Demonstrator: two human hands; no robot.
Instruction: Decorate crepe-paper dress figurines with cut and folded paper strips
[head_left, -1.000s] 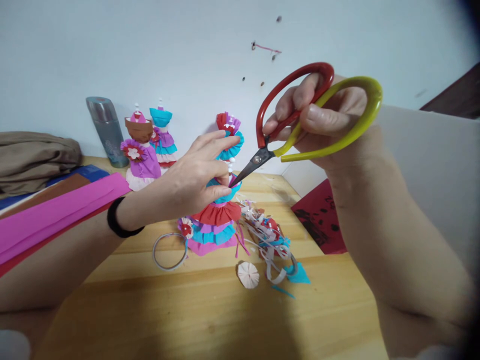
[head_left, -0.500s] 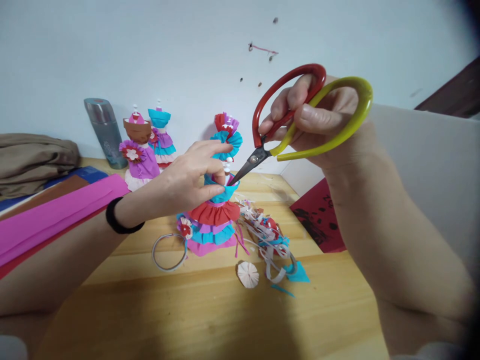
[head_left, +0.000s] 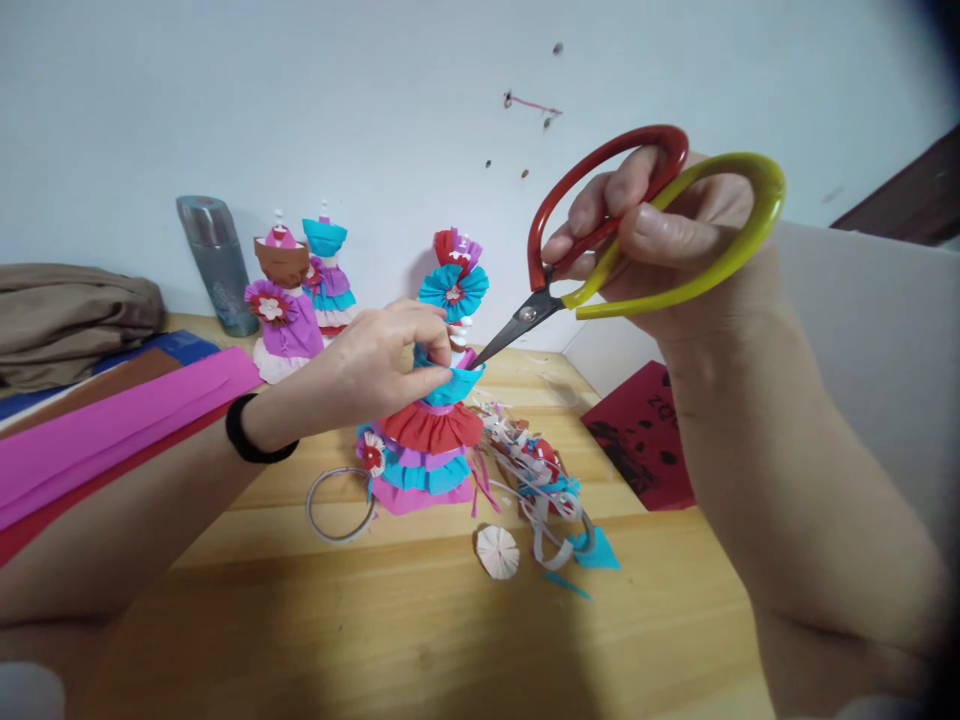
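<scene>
My right hand is wrapped round the handles of the scissors, one red and one yellow, with the blades pointing down left. Their tip meets the blue top edge of a doll form in a layered paper dress of red, purple, blue and pink. At the left of that top edge, my left hand has its thumb and bent fingers pinched on the blue paper. Its fingers partly hide the form's upper part. Behind stands another figure with a blue pleated rosette.
Two dressed forms and a bottle stand back left, near pink paper. A tape ring, a pale rosette and paper scraps lie on the wooden table. A red box is at right.
My right hand and the scissors have shifted slightly right. My left index finger has curled down from its raised position, showing more of the blue rosette behind.
</scene>
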